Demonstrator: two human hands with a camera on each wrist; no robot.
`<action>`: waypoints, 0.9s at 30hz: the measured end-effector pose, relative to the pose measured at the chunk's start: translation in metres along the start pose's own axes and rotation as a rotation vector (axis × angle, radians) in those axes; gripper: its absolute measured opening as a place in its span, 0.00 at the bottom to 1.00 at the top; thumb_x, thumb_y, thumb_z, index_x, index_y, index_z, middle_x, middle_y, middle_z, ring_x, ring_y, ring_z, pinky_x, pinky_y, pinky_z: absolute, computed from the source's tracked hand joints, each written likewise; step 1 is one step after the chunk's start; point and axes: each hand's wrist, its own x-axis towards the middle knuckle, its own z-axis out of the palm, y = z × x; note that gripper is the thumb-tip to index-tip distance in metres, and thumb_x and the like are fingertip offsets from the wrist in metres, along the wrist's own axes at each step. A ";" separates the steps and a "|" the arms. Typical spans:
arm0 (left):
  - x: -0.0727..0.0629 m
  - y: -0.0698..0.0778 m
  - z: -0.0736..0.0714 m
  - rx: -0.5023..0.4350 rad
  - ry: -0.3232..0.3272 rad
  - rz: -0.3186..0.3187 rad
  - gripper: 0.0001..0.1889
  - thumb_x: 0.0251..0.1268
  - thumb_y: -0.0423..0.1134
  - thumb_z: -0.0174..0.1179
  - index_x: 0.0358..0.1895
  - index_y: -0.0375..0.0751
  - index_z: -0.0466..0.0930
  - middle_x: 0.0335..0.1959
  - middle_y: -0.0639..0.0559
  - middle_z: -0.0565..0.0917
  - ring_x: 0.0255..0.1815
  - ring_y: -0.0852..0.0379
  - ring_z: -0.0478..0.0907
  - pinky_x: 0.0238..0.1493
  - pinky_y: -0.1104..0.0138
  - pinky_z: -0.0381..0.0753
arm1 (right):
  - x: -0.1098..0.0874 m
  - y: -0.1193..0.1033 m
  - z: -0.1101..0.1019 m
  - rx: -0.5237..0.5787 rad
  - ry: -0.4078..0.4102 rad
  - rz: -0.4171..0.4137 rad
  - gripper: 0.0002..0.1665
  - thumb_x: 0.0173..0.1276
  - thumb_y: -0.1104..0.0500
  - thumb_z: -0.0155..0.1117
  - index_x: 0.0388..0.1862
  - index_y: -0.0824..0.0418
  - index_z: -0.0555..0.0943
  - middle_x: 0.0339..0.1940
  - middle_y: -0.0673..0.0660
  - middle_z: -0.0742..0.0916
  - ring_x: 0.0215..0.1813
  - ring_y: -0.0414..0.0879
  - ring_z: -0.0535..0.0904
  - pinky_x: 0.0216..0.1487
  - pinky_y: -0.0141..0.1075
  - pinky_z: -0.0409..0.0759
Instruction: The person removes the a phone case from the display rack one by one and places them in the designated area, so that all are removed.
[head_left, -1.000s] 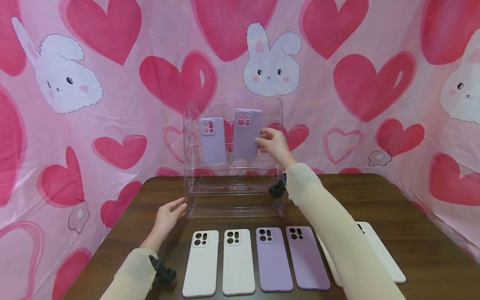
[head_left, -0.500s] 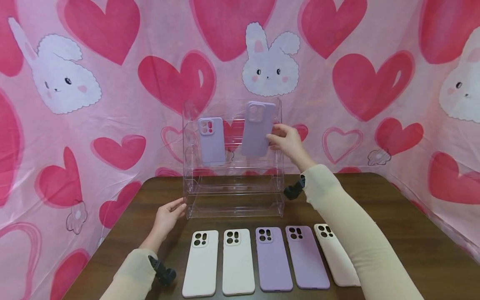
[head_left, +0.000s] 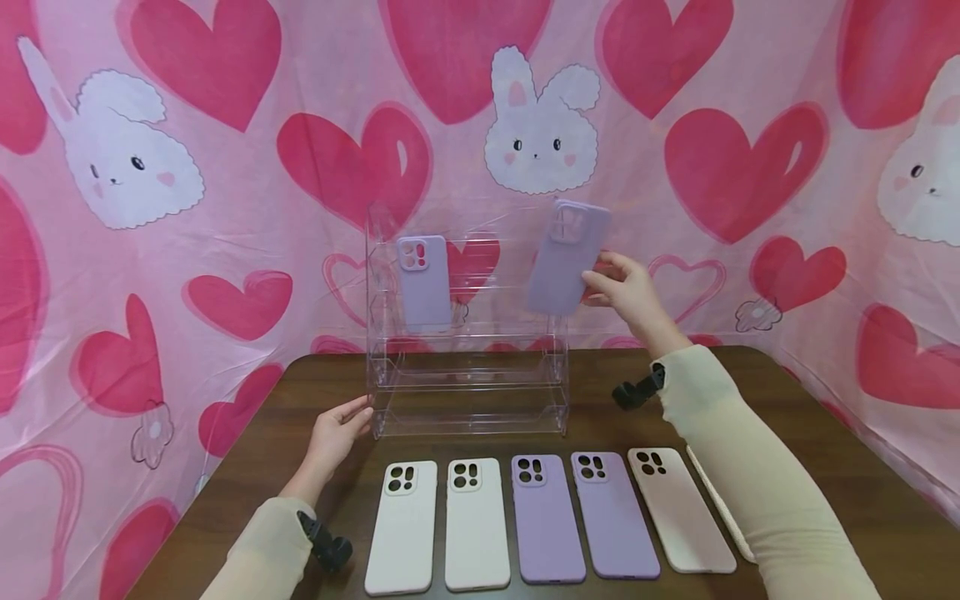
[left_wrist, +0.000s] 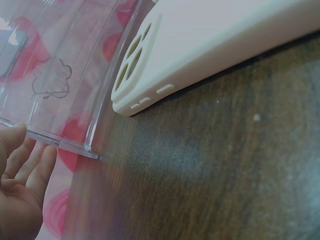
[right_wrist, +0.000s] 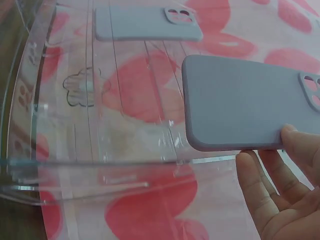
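Observation:
My right hand (head_left: 626, 287) pinches a light purple phone case (head_left: 567, 260) by its right edge, thumb on the back face. The case tilts in front of the upper right of a clear tiered display stand (head_left: 471, 423). In the right wrist view the held case (right_wrist: 240, 102) looks greyish, with the thumb and fingers at its lower edge. Another light purple phone case (head_left: 426, 287) leans on an upper tier at the left. My left hand (head_left: 337, 437) touches the stand's lower left side with its fingertips; the left wrist view shows fairly straight fingers (left_wrist: 42, 167) at that edge.
Along the front of the brown table (head_left: 690, 400) lie a white case (head_left: 401, 529), a second white case (head_left: 477, 529), a purple case (head_left: 547, 525), another purple case (head_left: 617, 521) and a pale case (head_left: 686, 517). My right sleeve partly covers a further white case (head_left: 720, 504).
My right hand has drawn the light purple case off the upper tier, to the right and slightly up, tilting it. The left hand has stayed at the stand's side.

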 end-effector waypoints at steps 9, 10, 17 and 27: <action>0.000 0.000 0.000 -0.011 -0.002 0.003 0.20 0.67 0.31 0.53 0.60 0.26 0.68 0.57 0.34 0.72 0.54 0.43 0.73 0.45 0.67 0.80 | -0.016 0.012 -0.032 0.088 0.026 -0.031 0.14 0.63 0.63 0.62 0.47 0.64 0.72 0.33 0.52 0.82 0.32 0.42 0.82 0.34 0.33 0.84; 0.000 0.000 0.000 -0.012 -0.002 0.002 0.20 0.67 0.31 0.53 0.60 0.26 0.68 0.57 0.34 0.72 0.54 0.43 0.73 0.45 0.67 0.80 | -0.018 0.014 -0.035 0.082 0.032 -0.033 0.14 0.64 0.63 0.62 0.46 0.64 0.73 0.33 0.52 0.82 0.32 0.42 0.82 0.33 0.33 0.84; 0.001 -0.001 0.000 -0.026 0.000 0.003 0.20 0.67 0.31 0.53 0.59 0.25 0.68 0.57 0.33 0.72 0.53 0.42 0.73 0.45 0.68 0.80 | -0.031 0.033 -0.057 0.093 0.038 -0.020 0.10 0.65 0.65 0.60 0.44 0.62 0.73 0.31 0.50 0.83 0.32 0.42 0.82 0.33 0.33 0.84; -0.001 -0.003 0.000 -0.017 0.000 0.012 0.20 0.66 0.31 0.53 0.59 0.25 0.68 0.57 0.33 0.72 0.53 0.42 0.73 0.45 0.67 0.80 | -0.048 0.066 -0.081 -0.173 0.027 0.103 0.31 0.67 0.62 0.58 0.61 0.80 0.61 0.32 0.45 0.79 0.30 0.37 0.80 0.34 0.36 0.84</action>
